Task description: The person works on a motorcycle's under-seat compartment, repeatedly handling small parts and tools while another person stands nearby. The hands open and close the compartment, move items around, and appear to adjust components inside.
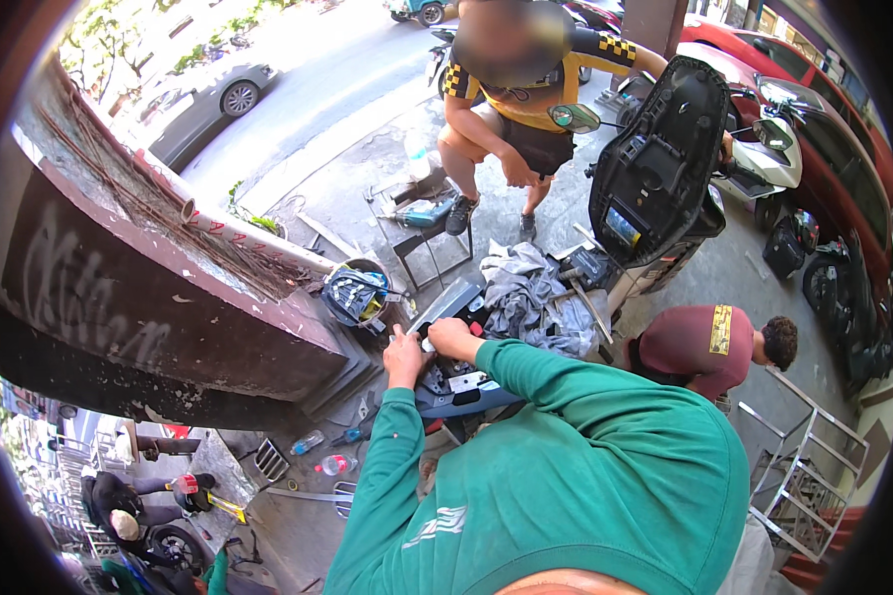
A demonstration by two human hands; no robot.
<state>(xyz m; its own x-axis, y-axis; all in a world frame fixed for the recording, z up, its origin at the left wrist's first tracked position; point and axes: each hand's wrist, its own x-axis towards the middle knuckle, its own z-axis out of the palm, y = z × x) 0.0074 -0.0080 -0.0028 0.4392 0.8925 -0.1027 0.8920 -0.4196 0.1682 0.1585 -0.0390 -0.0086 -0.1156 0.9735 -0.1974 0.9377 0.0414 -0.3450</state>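
You are leaning over an open blue box [469, 405], which is sitting right below your grips and holding loose metal parts [435, 378]. Your left grip [402, 361] is bending partway inward above its left side; your right grip [453, 339] is curling almost into a fist beside it. Whether either is pinching something small, you cannot tell from here. To your left, a clear bottle [308, 442] and a red-labelled bottle [336, 464] are lying on the floor.

Beyond the box, a bucket [369, 265] is holding a blue-and-black bundle [353, 297], and a grey cloth pile [526, 296] is crowding the right. The wall's stepped base [339, 369] is limiting your left side; a person in maroon [687, 344] is bending down on your right. Farther out, concrete floor [352, 188] is stretching toward the road, with a person in yellow and black [526, 99] standing beside a raised motorbike seat [657, 164].
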